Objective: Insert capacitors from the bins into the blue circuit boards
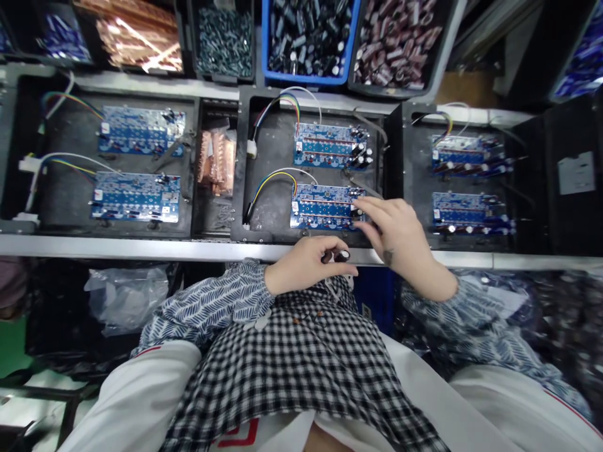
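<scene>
My left hand (306,262) holds small capacitors (340,255) in a closed grip; my right hand (396,232) rests loosely open, fingers on the blue circuit board (323,207). That board sits in the black tray (273,207). At 12 o'clock, a blue bin (351,47) holds dark capacitors.

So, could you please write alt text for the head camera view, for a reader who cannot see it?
A person's right hand touches the near blue circuit board in the middle black tray, while the left hand holds small dark capacitors at the bench edge. Trays either side hold two more boards each; parts bins line the back.
</scene>
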`<move>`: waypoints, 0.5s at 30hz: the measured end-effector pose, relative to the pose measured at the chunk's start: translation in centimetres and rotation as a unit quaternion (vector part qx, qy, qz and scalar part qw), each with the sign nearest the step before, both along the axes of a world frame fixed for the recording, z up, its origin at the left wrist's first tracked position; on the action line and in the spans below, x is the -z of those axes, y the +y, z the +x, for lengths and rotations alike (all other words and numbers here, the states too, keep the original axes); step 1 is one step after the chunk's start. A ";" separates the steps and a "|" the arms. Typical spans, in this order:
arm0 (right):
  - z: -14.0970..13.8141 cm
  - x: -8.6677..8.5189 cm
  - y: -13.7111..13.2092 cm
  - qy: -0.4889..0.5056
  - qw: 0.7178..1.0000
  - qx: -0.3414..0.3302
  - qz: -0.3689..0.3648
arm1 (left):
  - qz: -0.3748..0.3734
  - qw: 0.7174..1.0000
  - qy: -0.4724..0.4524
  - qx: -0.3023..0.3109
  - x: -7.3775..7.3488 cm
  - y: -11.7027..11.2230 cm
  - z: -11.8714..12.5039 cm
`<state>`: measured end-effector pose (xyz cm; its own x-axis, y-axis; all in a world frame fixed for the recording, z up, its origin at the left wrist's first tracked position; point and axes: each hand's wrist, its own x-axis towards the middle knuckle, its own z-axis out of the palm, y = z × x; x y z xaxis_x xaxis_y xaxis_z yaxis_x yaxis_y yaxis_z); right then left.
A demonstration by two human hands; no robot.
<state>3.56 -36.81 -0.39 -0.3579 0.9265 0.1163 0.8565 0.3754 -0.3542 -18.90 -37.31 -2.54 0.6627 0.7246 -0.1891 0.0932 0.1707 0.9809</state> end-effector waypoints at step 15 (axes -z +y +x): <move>2.2 2.3 -0.7 -0.018 0.995 0.094 0.010 | -0.284 0.951 -0.118 -0.010 0.2 -0.7 1.0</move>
